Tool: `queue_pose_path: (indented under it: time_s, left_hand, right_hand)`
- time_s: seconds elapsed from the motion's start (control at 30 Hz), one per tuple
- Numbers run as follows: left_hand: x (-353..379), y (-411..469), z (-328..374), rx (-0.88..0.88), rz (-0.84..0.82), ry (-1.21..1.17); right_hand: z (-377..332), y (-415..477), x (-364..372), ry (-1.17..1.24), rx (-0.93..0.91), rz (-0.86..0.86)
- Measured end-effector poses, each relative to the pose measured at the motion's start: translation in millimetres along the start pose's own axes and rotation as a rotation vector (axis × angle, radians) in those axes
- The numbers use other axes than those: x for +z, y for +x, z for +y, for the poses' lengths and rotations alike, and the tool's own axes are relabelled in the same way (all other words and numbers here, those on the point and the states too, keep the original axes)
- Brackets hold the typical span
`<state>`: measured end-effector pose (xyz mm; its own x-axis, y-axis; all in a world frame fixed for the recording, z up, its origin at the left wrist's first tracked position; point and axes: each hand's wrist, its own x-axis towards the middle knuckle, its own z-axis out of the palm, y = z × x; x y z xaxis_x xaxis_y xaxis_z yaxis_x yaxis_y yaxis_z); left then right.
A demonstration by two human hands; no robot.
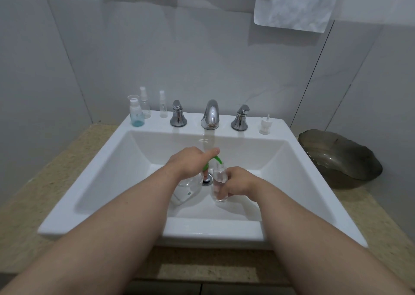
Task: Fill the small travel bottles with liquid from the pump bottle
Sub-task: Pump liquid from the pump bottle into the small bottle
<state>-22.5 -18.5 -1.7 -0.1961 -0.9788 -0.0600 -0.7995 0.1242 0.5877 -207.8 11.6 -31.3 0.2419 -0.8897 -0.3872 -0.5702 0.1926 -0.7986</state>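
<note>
- The left hand (190, 162) is gripping the top of the pump bottle (186, 188), its forefinger lying stretched out along the green pump head (212, 161); the other fingers are hidden under the hand.
- The pump bottle, clear with a white label, is leaning inside the basin of the white sink (101, 182), just left of the drain (206, 179).
- The right hand (239, 183) is clasping a small clear travel bottle (219, 182), fingers curling round its body, and holding it upright with its open mouth right under the green nozzle tip.
- The two hands are working close together over the drain without touching.
- Three more travel bottles are standing on the sink's back ledge at the left: one with a teal tint at its base (135, 114) and two clear spray bottles (144, 103) (163, 105).
- A white cap with a tube (265, 125) is sitting on the ledge at the far right, beyond the chrome tap (211, 115) and its two handles.
- A dark glass bowl (339, 157) is resting on the speckled worktop (67, 155) to the right of the sink.
- Two white towels (294, 2) are hanging above against the grey wall.
</note>
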Motion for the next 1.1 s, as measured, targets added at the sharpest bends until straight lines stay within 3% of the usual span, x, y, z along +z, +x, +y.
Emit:
queue_pose_path:
  time_s: [1.1]
  left_hand:
    - [5, -4, 16, -0.033, 0.003, 0.133]
  right_hand:
    - [-1, 1, -4, -0.106, 0.105, 0.057]
